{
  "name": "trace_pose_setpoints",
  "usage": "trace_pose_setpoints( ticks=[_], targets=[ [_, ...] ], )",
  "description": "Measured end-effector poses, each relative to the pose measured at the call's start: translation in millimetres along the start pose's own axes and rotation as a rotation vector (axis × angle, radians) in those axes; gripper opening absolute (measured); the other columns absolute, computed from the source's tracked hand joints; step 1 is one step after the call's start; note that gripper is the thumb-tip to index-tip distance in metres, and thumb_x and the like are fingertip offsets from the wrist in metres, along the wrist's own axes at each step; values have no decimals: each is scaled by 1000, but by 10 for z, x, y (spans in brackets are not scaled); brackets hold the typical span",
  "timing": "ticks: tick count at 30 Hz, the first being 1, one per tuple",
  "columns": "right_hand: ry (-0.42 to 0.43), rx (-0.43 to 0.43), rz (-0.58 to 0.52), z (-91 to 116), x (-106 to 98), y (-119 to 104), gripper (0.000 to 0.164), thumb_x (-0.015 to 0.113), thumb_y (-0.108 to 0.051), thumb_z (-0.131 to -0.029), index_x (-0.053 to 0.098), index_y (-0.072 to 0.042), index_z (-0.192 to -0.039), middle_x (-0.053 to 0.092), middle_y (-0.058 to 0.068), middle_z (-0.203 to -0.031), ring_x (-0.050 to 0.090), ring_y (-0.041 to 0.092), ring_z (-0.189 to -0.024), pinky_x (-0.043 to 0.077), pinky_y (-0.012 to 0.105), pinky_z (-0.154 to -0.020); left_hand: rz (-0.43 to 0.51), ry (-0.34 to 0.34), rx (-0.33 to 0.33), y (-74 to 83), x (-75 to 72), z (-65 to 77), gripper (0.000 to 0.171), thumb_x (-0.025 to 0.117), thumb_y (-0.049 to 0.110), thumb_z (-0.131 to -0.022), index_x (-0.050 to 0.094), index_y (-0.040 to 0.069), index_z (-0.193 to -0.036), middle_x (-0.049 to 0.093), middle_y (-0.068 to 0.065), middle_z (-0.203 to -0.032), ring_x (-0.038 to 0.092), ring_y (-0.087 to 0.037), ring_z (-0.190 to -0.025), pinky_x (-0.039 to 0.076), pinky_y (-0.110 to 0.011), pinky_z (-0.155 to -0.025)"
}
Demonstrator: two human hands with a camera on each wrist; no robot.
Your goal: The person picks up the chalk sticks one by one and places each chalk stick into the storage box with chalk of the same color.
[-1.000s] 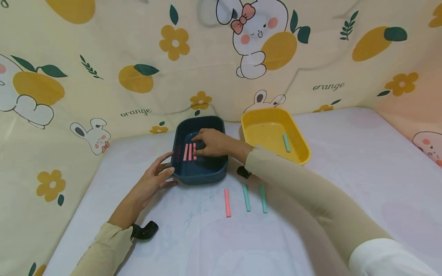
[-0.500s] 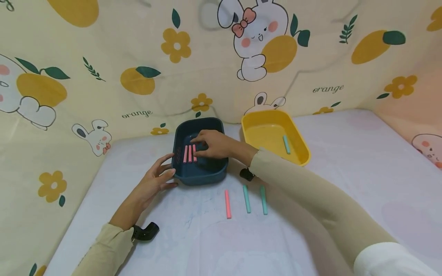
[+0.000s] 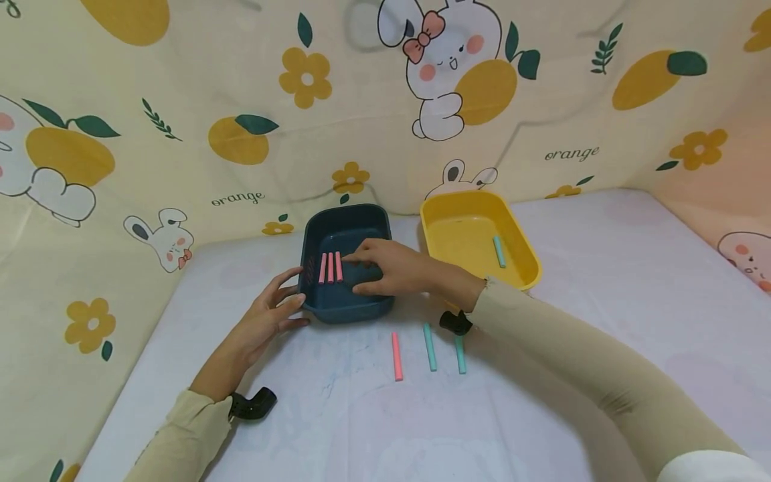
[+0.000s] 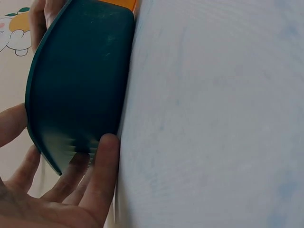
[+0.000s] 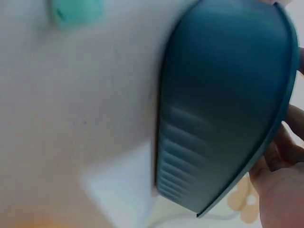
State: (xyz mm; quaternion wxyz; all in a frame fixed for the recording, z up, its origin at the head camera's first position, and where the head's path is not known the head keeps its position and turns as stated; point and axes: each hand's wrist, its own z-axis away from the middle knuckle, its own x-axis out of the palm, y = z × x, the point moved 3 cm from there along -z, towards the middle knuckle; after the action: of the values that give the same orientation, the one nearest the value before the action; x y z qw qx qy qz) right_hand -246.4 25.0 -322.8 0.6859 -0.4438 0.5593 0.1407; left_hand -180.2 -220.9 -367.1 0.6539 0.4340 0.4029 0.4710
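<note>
Three pink chalk sticks (image 3: 330, 268) lie side by side on the floor of the dark blue plastic basin (image 3: 349, 313). My right hand (image 3: 403, 268) hovers over the basin's right side, thumb and index finger apart with nothing between them. The index fingertip is close beside the rightmost pink stick. My left hand (image 3: 255, 328) rests against the basin's left wall. In the left wrist view, its fingers (image 4: 107, 161) lie spread and fairly straight along the ribbed wall, and the thumb touches the rim.
A yellow basin (image 3: 460, 248) stands to the right, holding one green chalk stick (image 3: 499, 252). In front lie a pink chalk stick (image 3: 397, 357) and two green ones, a left one (image 3: 430, 347) and a right one (image 3: 461, 358). A printed cloth (image 3: 373, 120) hangs behind.
My right hand has let go of the rightmost pink chalk stick and drawn back to the right, its thumb and finger spreading. The left hand stays at the basin's wall.
</note>
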Motion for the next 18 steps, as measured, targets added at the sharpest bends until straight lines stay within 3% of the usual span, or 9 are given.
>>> trace_pose_setpoints(
  ticks=[11, 18],
  targets=[
    [21, 58, -60, 413, -4, -84, 61, 70, -45, -91, 52, -25, -145, 54, 0, -135, 51, 18, -121, 50, 35, -104, 7, 9, -8, -11, 5, -10, 70, 59, 29, -101, 20, 31, -158, 24, -14, -162, 38, -36, -140, 43, -53, -113],
    [34, 48, -85, 650, 17, -158, 62, 74, -41, -89, 55, -19, -144, 56, 1, -133, 53, 18, -118, 53, 38, -101, 7, 9, -4, -25, -8, -15, 72, 61, 31, -100, 19, 31, -158, 23, -15, -162, 38, -36, -140, 43, -53, -113]
  ],
)
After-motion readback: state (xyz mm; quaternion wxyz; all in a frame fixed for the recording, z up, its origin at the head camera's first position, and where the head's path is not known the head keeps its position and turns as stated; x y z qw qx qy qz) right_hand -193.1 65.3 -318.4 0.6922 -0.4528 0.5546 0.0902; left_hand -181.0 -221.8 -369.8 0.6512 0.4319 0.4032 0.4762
